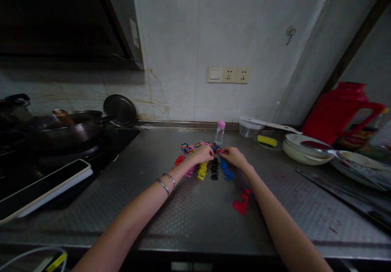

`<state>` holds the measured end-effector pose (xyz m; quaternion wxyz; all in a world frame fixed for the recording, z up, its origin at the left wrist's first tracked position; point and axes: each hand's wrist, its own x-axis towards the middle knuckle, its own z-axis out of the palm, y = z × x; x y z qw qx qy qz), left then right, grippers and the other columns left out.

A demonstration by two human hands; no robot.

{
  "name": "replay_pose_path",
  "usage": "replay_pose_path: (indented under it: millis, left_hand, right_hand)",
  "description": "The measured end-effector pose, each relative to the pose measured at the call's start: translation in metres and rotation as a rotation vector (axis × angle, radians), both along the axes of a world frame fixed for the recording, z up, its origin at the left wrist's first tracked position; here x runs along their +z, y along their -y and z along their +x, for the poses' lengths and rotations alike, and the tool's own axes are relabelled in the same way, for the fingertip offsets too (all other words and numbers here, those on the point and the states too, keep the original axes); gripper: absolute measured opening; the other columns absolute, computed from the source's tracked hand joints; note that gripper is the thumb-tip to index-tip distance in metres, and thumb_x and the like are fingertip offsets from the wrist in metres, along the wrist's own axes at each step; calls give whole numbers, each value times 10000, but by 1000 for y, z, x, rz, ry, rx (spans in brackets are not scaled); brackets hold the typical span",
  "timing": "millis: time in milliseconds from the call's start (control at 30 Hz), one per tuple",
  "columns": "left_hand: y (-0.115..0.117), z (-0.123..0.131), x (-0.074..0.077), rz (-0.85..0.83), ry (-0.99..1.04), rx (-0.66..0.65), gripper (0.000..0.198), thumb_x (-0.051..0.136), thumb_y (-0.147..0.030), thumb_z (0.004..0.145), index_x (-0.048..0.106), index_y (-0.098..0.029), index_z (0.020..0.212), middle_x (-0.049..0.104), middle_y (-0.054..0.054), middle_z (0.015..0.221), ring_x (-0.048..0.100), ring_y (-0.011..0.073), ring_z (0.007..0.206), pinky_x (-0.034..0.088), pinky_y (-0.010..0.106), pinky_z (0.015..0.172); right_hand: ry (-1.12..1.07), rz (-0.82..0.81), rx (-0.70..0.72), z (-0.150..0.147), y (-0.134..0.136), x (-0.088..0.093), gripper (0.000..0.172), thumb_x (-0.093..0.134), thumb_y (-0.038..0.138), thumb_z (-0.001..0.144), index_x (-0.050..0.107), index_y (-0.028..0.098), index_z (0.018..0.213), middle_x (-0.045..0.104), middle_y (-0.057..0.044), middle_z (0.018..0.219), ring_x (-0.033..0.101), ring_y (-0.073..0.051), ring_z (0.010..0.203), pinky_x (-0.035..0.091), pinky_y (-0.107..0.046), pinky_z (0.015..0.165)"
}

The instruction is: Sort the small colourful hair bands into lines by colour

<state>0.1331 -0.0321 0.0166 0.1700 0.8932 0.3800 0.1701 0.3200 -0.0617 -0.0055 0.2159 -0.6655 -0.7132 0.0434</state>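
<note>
On the steel counter lies a mixed heap of small coloured loops, with sorted rows in front of it: red, pink, yellow, black and blue. My left hand, bracelets on its wrist, is closed in a pinch at the heap. My right hand is closed beside it, fingertips near the heap; what either pinch holds is too small to make out. A red flat piece lies by my right forearm.
A small bottle with a pink cap stands behind the heap. A dark wok and lid sit on the stove at left, and a tablet-like slab nearer me. Bowls with a spoon, a yellow sponge and a red thermos are at right.
</note>
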Motion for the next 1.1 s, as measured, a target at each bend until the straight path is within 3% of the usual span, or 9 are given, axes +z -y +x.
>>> replay_pose_path:
  millis: [200, 400, 600, 767, 1100]
  left_hand:
    - [-8, -26, 2, 68, 78, 33, 252, 528, -255, 671, 719, -162, 807, 662, 24, 699, 524, 127, 585, 360, 214, 562]
    - [-16, -80, 8, -53, 188, 133, 284, 524, -291, 683, 713, -107, 788, 623, 26, 585, 480, 106, 525, 337, 199, 520]
    - [-33, -123, -6, -131, 300, 259, 315, 531, -312, 679, 700, -82, 815, 664, 62, 682, 539, 134, 602, 382, 212, 557]
    - [-41, -138, -18, -149, 332, 302, 324, 539, -323, 670, 697, -80, 815, 659, 61, 677, 530, 128, 595, 380, 211, 550]
    - [-38, -146, -23, -204, 396, 348, 320, 542, -330, 664, 688, -81, 803, 589, 22, 541, 448, 90, 474, 324, 196, 472]
  right_hand:
    - [48, -1, -25, -1, 0, 0, 203, 517, 343, 757, 657, 213, 825, 647, -46, 807, 580, -159, 738, 338, -213, 549]
    - [49, 10, -63, -2, -2, -3, 192, 505, 337, 777, 636, 203, 821, 645, -56, 838, 579, -160, 756, 354, -216, 564]
    - [62, 41, -73, -1, -7, -7, 306, 518, 344, 781, 571, 197, 1044, 627, -67, 875, 569, -168, 772, 377, -229, 596]
    - [96, 48, -46, 2, -9, -12, 261, 485, 368, 800, 627, 224, 966, 609, -72, 927, 554, -187, 849, 384, -242, 635]
    - [61, 97, -44, -1, -5, -7, 182, 525, 348, 773, 627, 202, 808, 599, -59, 890, 543, -165, 805, 355, -222, 609]
